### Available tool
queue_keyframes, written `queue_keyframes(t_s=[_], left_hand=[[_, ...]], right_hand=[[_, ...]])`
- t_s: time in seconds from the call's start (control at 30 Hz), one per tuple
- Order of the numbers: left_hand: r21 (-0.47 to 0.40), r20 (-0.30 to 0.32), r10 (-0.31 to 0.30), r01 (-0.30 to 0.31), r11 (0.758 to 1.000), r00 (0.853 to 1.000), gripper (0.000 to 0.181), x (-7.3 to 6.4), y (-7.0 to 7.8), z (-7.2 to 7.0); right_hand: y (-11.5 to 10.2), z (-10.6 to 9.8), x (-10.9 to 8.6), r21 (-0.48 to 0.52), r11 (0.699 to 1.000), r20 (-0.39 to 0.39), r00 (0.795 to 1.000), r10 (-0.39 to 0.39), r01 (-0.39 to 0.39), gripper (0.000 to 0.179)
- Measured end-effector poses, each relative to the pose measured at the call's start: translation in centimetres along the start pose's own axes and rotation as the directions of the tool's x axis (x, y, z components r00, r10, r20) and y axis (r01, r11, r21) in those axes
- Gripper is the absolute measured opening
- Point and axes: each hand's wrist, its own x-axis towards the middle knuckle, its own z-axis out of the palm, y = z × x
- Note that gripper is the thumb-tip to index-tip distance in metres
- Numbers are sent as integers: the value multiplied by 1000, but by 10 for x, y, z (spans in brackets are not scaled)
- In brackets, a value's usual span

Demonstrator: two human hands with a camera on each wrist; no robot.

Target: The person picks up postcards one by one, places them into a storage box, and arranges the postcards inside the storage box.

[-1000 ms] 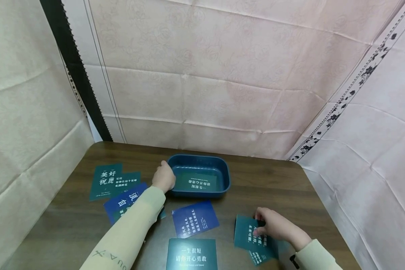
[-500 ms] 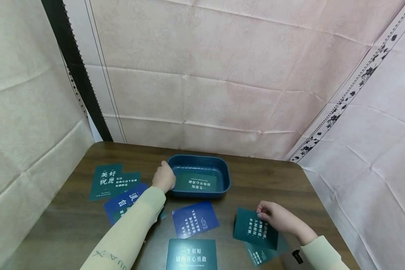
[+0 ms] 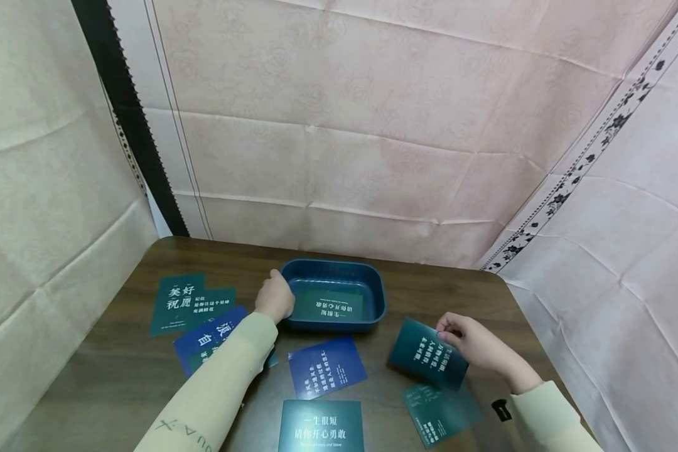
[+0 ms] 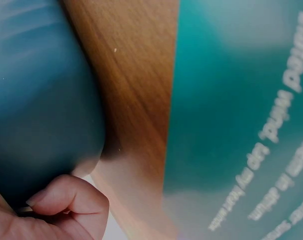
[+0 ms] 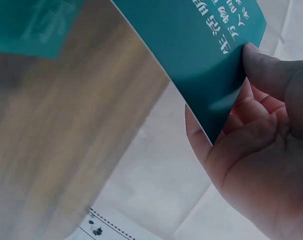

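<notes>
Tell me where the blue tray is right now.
In the head view, the blue tray sits near the far edge of the table, a green card inside it and the left hand gripping its left end.

“生活明” on held card [image 5: 199, 57], “一生很短” on front card [image 3: 321, 428], “美好祝愿” on leftmost card [image 3: 175, 311]

Tray [image 3: 333, 326] at far centre of table [image 3: 441, 289], inner card [image 3: 328, 306] in it. Overlapping cards [image 3: 175, 304] left. Middle card [image 3: 326, 367] before tray, front card [image 3: 321, 427] nearer. Right: held card [image 3: 429, 355], loose card [image 3: 443, 417] nearer.
</notes>
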Motion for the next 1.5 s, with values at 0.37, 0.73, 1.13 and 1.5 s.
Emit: queue_keyframes(t_s=[0.37,0.73,1.13,1.5], left_hand=[[0,-4,5,-5,1000,1000,62,0,0,1],[-13,-6,7,-7,1000,1000,64,1,1,2],[-7,-10,7,-7,1000,1000,62,-1,2,1],[-9,-12,15,-15,1000,1000,60,-1,1,0]], right_hand=[[-8,-24,15,-34,999,-215,976,-25,19,5],[-27,-28,44,-31,998,-374,925,-66,58,10],[-55,-14,92,103,989,-393,918,-61,110,18],[-84,2,134,86,990,-322,944,-76,109,14]])
